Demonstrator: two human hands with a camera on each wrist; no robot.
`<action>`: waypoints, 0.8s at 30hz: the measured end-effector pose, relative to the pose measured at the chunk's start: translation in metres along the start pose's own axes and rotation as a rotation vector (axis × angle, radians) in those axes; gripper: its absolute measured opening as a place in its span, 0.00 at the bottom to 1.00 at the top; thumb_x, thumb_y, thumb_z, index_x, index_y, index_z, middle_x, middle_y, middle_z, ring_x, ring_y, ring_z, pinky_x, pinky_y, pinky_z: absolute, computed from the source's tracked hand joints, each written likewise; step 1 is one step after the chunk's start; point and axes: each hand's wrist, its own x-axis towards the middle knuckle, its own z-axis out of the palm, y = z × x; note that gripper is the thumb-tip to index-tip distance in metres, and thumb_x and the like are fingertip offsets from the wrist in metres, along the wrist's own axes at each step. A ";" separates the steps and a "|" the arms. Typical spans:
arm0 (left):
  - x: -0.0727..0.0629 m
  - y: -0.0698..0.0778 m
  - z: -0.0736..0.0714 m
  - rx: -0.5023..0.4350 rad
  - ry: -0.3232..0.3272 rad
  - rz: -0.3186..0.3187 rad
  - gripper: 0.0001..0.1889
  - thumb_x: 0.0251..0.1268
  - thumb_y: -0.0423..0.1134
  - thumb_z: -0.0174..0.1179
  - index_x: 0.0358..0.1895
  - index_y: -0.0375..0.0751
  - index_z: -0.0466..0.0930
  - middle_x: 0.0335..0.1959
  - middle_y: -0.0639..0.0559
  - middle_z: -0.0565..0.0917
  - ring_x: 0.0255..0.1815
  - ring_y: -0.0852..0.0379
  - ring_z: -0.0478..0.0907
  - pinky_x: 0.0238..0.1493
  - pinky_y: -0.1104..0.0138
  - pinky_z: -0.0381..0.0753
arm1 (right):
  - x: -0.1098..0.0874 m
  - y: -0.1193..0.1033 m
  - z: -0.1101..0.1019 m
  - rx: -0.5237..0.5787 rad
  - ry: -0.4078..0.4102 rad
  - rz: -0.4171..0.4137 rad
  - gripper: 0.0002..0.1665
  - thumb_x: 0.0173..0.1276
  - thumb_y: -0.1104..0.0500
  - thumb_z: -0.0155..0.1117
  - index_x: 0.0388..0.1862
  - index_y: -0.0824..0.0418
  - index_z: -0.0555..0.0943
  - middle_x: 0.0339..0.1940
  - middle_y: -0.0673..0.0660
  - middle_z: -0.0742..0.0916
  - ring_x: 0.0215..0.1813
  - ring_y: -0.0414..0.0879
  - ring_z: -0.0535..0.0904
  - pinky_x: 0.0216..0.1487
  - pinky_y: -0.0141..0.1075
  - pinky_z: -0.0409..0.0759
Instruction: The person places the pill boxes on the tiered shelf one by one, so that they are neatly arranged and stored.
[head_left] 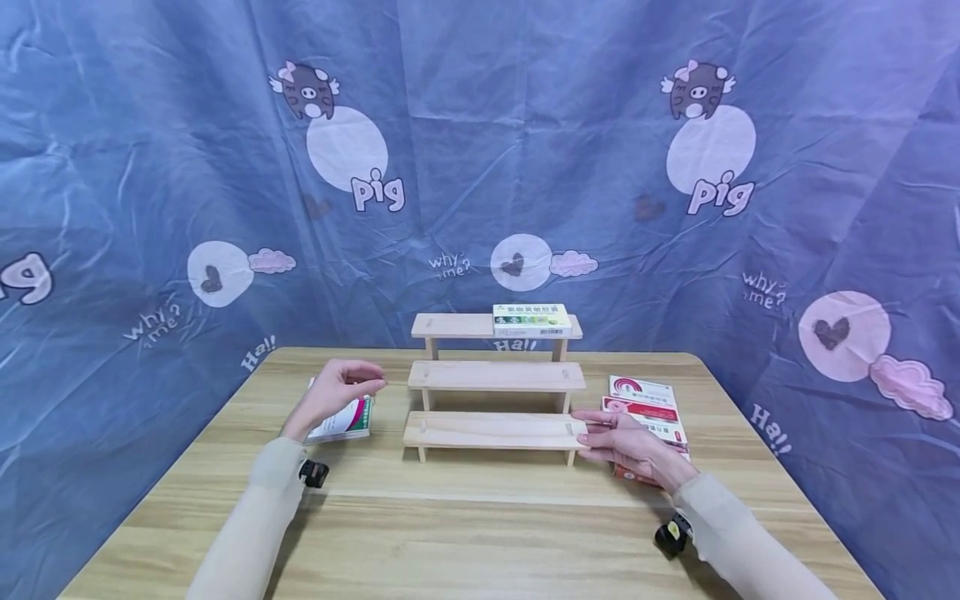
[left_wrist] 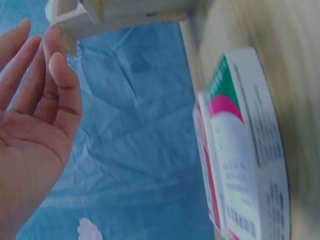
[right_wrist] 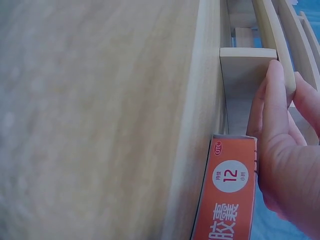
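At right edge, bottom shelf (head_left: pixel 487 430) | right fingers (right_wrist: pixel 274 95) pinch | left fingers (left_wrist: pixel 66 95) across gap

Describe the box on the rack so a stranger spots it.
On the table stands a three-step wooden rack. On its top step, toward the right end, lies a white-and-green box. No other box sits on the rack.
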 end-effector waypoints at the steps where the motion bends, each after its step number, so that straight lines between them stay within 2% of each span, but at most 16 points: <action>1: -0.002 -0.002 -0.002 0.007 0.005 0.006 0.17 0.62 0.43 0.67 0.50 0.37 0.84 0.44 0.41 0.88 0.42 0.48 0.85 0.42 0.65 0.87 | 0.000 0.000 0.000 0.001 -0.001 0.000 0.36 0.69 0.76 0.53 0.75 0.73 0.57 0.51 0.59 0.84 0.51 0.48 0.84 0.56 0.40 0.84; 5: -0.009 -0.009 -0.009 0.004 0.022 0.025 0.16 0.60 0.37 0.68 0.49 0.35 0.84 0.45 0.38 0.87 0.40 0.58 0.85 0.39 0.72 0.84 | -0.001 0.001 -0.002 0.003 0.000 0.000 0.36 0.69 0.76 0.53 0.74 0.73 0.58 0.50 0.60 0.83 0.51 0.49 0.84 0.57 0.40 0.84; 8: -0.017 -0.006 -0.016 0.020 0.034 0.016 0.15 0.59 0.33 0.68 0.49 0.32 0.84 0.45 0.35 0.86 0.39 0.57 0.84 0.38 0.73 0.83 | -0.001 0.001 -0.002 0.017 0.003 0.003 0.36 0.68 0.76 0.54 0.74 0.72 0.58 0.50 0.60 0.83 0.50 0.49 0.85 0.56 0.40 0.84; 9: -0.019 -0.007 -0.019 0.033 0.041 0.007 0.16 0.59 0.34 0.69 0.49 0.32 0.84 0.45 0.37 0.87 0.39 0.56 0.84 0.37 0.74 0.83 | 0.000 0.001 -0.001 0.021 0.001 0.004 0.36 0.68 0.76 0.54 0.74 0.72 0.58 0.51 0.60 0.83 0.50 0.49 0.85 0.56 0.40 0.84; 12: -0.025 -0.015 -0.026 0.062 0.053 -0.026 0.18 0.58 0.36 0.70 0.50 0.31 0.84 0.45 0.36 0.87 0.39 0.55 0.83 0.39 0.73 0.82 | 0.000 0.001 -0.001 0.026 -0.002 0.005 0.36 0.68 0.76 0.54 0.74 0.72 0.58 0.51 0.59 0.83 0.49 0.48 0.85 0.56 0.40 0.84; 15: -0.027 -0.029 -0.030 0.046 0.062 -0.085 0.21 0.55 0.39 0.72 0.51 0.34 0.84 0.48 0.37 0.86 0.41 0.58 0.83 0.42 0.74 0.81 | 0.000 0.001 -0.001 0.024 -0.007 0.004 0.36 0.69 0.76 0.53 0.74 0.73 0.58 0.50 0.60 0.83 0.50 0.49 0.85 0.56 0.40 0.84; 18: -0.029 -0.033 -0.033 0.025 0.060 -0.127 0.22 0.56 0.39 0.72 0.53 0.32 0.83 0.50 0.36 0.85 0.43 0.60 0.83 0.43 0.75 0.81 | 0.000 0.001 -0.001 0.021 -0.014 0.004 0.36 0.68 0.77 0.53 0.74 0.73 0.57 0.51 0.60 0.83 0.50 0.49 0.85 0.57 0.40 0.84; 24: -0.035 -0.035 -0.041 0.092 0.049 -0.131 0.20 0.56 0.38 0.71 0.52 0.35 0.84 0.49 0.40 0.87 0.45 0.58 0.82 0.45 0.77 0.79 | -0.001 -0.001 -0.001 0.023 -0.015 0.011 0.35 0.69 0.77 0.52 0.74 0.73 0.57 0.50 0.60 0.84 0.51 0.49 0.84 0.57 0.40 0.84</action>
